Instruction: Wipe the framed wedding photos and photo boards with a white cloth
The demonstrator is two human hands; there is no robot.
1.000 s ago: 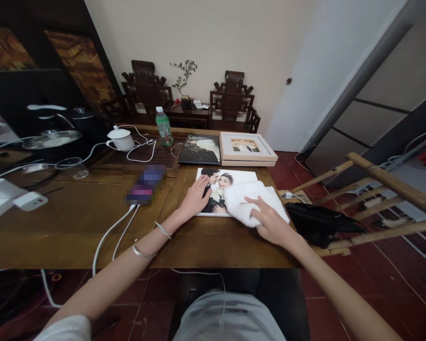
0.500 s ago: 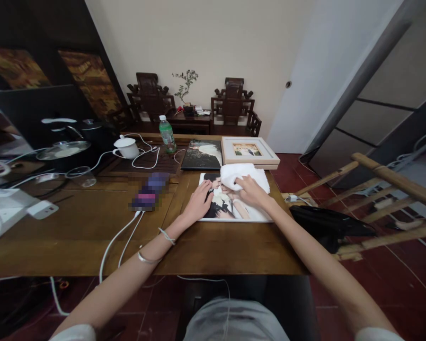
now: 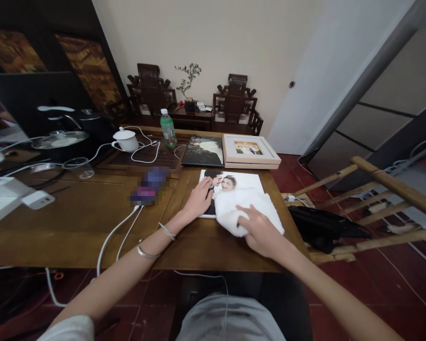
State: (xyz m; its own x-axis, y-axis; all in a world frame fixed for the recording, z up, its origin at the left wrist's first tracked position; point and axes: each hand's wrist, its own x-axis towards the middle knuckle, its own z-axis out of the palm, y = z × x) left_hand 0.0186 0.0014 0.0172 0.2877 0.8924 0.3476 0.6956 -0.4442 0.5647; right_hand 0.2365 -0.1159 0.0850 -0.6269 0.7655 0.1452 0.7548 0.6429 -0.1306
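Note:
A photo panel (image 3: 246,180) showing a couple lies flat on the wooden table (image 3: 195,244) in front of me. My left hand (image 3: 199,198) rests on its left edge, fingers stretched out. A fluffy white cloth (image 3: 248,206) covers the lower right part of the panel and hangs past its near edge. My right hand (image 3: 262,229) grips this cloth, thumb and fingers bunched into its near side. Behind the panel lie a dark photo panel (image 3: 204,151) and, to its right, a pale wooden picture frame (image 3: 252,150).
Left of my hands lies a blurred-out phone (image 3: 149,187) with white cables. Farther back stand a green-labelled bottle (image 3: 168,129), a white lidded cup (image 3: 125,140), a clear plastic cup (image 3: 78,168) and a lidded pot (image 3: 62,144). A bamboo rack (image 3: 394,182) stands right of the table.
My right hand has drawn the white cloth toward me, from the panel's far right down to its near edge. My left hand has stayed on the left edge.

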